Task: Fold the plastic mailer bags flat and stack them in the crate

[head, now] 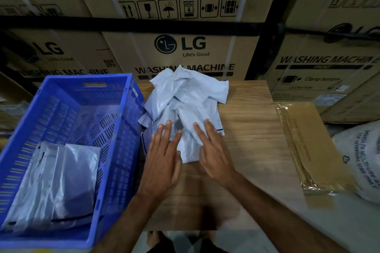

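Crate: blue, slotted, at the left edge of the worktop; its far half shows bare floor.
Done: a few flattened bags lie overlapped in the crate's near end; exact count cannot be told, as the layers hide one another.
Left: a crumpled pile of pale grey mailers sits on the worktop just beside the crate, reaching from mid-worktop to its far edge; none of these looks folded.
Left hand: palm down, fingers spread, pressing the near edge of the front mailer; nothing pinched.
Right hand: palm down, fingers extended and close together, laid on the same mailer's right side; no grip closed on it.
Step in hand: judged to be smoothing the front mailer flat before the fold.
Progress: judged early to middle; the pile looks to hold more than the crate does.
Unrelated: a brown packet at the worktop's right; cartons behind.
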### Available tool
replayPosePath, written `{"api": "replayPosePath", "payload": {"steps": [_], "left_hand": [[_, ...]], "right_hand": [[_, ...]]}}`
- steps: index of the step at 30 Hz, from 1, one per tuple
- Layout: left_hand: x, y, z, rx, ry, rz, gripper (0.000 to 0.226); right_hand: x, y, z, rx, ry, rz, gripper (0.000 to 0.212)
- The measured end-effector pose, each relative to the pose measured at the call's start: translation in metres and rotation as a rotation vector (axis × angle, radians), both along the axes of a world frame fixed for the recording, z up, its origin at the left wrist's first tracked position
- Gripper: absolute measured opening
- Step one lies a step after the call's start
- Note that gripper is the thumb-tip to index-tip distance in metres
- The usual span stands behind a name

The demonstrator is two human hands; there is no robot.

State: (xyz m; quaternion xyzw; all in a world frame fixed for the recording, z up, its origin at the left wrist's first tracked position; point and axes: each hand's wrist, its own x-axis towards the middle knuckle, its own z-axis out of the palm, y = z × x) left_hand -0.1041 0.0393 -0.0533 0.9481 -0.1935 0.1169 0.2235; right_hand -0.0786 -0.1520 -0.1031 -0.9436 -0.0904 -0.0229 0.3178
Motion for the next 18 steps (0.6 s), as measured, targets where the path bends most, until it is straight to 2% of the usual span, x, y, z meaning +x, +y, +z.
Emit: {"api": "replayPosePath", "payload": {"steps": [4, 7, 11, 14, 16, 18], "left_hand": [[-0.002, -0.006, -0.011, -0.001, 0.035, -0.023, 0.056], [-0.008, -0.015, -0.025, 0.018, 0.039, -0.104, 0.057], [-0.026, -0.026, -0.065, 0.087, 0.056, -0.281, 0.058], [-0.041, -0.028, -0.113, 0.157, 0.163, -0.348, 0.056], [-0.053, -0.024, -0.143, 0.219, 0.235, -0.345, 0.055], [-0.066, -0.018, -0.162, 0.253, 0.270, -0.308, 0.056]], "right_hand": [[-0.030, -0.063, -0.017, -0.071, -0.040, -0.002, 0.082], [-0.054, -0.103, -0.032, -0.142, -0.056, 0.222, 0.087], [-0.079, -0.124, -0.062, -0.283, -0.047, 0.542, 0.073], [-0.087, -0.117, -0.090, -0.390, -0.034, 0.672, 0.066], [-0.087, -0.111, -0.103, -0.441, -0.034, 0.670, 0.065], [-0.088, -0.111, -0.101, -0.384, -0.014, 0.567, 0.069]]}}
